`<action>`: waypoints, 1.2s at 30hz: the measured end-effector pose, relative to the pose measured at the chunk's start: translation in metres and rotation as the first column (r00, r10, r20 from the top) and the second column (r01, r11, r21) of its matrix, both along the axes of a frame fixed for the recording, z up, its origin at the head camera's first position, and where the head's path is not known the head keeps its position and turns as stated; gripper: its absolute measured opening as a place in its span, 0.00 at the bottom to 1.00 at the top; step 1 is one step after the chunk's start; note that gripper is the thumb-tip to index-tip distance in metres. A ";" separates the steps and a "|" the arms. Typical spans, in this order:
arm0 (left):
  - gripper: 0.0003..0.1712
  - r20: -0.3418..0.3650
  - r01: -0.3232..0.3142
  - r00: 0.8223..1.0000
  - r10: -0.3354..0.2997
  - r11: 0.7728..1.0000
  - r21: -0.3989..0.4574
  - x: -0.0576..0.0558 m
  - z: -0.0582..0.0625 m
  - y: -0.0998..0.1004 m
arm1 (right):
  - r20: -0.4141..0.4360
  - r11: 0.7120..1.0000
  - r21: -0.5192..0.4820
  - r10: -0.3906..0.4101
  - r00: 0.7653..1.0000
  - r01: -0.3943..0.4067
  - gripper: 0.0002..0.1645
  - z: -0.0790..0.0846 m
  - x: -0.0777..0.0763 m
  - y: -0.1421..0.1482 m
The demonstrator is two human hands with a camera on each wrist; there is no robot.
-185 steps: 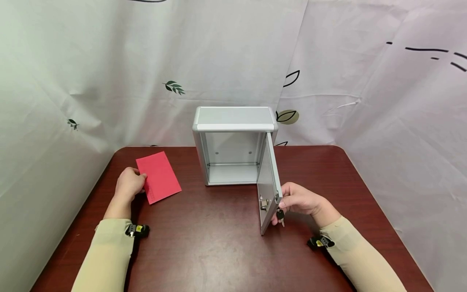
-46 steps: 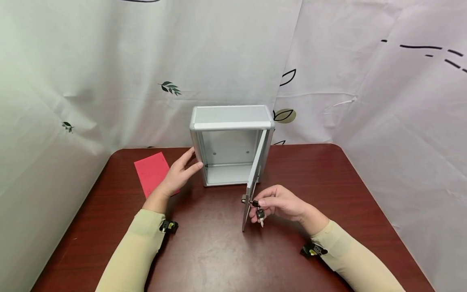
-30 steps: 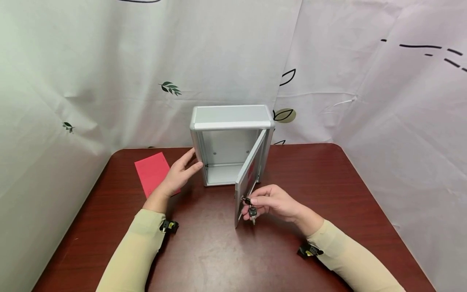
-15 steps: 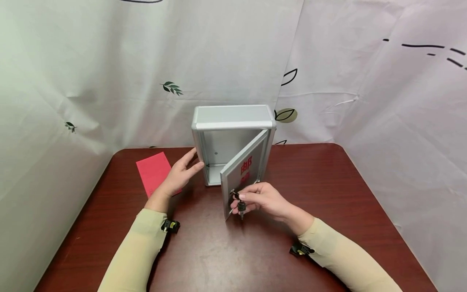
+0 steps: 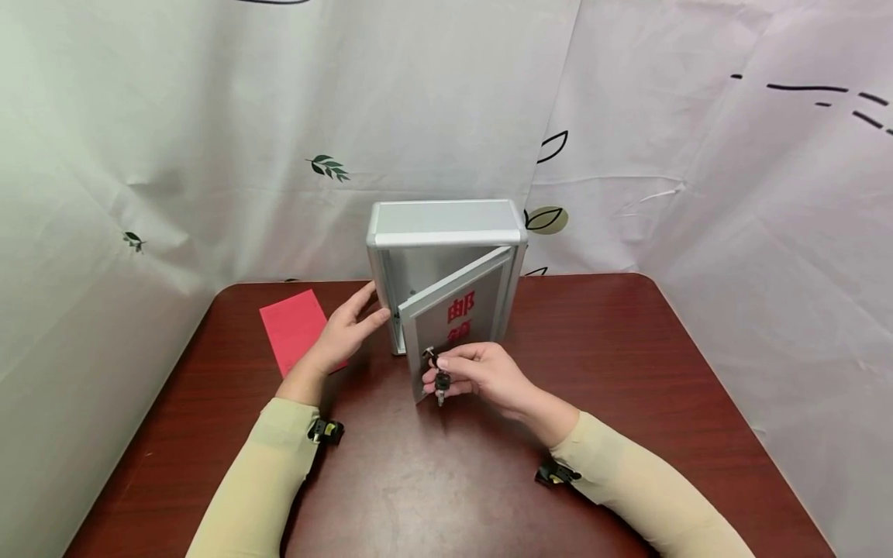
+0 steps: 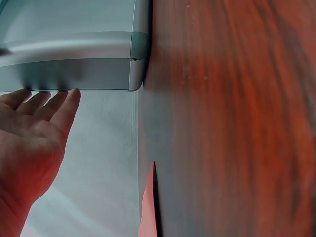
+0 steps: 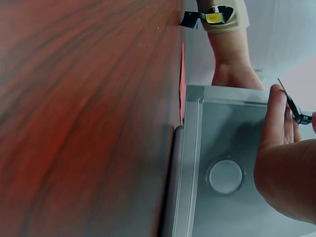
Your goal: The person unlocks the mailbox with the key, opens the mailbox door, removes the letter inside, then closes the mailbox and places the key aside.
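Note:
A silver metal mailbox (image 5: pixel 446 218) stands upright at the back middle of the table, its door (image 5: pixel 486 298) hinged on the right and swung partly outward. Red characters mark the door's outer face. My right hand (image 5: pixel 487 377) pinches a black-headed key (image 5: pixel 433 359) at the door's lock, while a second key (image 5: pixel 443 382) dangles below it. With fingers spread and extended, my left hand (image 5: pixel 342 335) rests against the mailbox's left side; its fingertips meet that side wall in the left wrist view. Most of the mailbox's inside is hidden behind the door.
A red envelope (image 5: pixel 291 322) lies flat on the dark wood table (image 5: pixel 593 333), left of the mailbox and partly under my left forearm in the head view. White patterned cloth (image 5: pixel 446 93) hangs close behind the table and along both sides.
The left hand let go of the red envelope and moved to the mailbox's side. Holding the key, the right hand swung the door leftward, toward the mailbox, bringing its red characters into view.

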State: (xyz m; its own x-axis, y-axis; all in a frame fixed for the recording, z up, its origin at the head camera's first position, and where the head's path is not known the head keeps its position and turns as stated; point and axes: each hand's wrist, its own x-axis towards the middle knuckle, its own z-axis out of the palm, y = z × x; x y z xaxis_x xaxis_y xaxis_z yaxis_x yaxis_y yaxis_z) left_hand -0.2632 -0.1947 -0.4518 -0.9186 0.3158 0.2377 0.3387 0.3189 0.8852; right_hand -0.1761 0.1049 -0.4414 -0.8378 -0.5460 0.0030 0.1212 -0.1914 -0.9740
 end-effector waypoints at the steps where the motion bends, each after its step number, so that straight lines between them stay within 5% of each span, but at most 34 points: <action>1: 0.41 -0.001 -0.001 1.000 0.001 1.000 -0.002 -0.001 -0.001 0.000 | 0.001 1.000 -0.001 -0.010 1.000 0.010 0.22 0.000 0.000 -0.002; 36: 0.40 -0.006 -0.001 1.000 0.001 1.000 0.022 0.000 -0.002 0.001 | -0.009 0.979 0.000 -0.204 0.979 0.204 0.20 0.006 -0.025 -0.045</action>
State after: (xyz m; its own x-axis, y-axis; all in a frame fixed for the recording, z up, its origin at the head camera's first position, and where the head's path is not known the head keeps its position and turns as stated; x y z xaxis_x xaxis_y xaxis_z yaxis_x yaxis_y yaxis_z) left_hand -0.2634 -0.1936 -0.4537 -0.9173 0.3099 0.2502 0.3440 0.2999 0.8898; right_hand -0.2007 0.0603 -0.4355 -0.9314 -0.3638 0.0109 0.0707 -0.2103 -0.9751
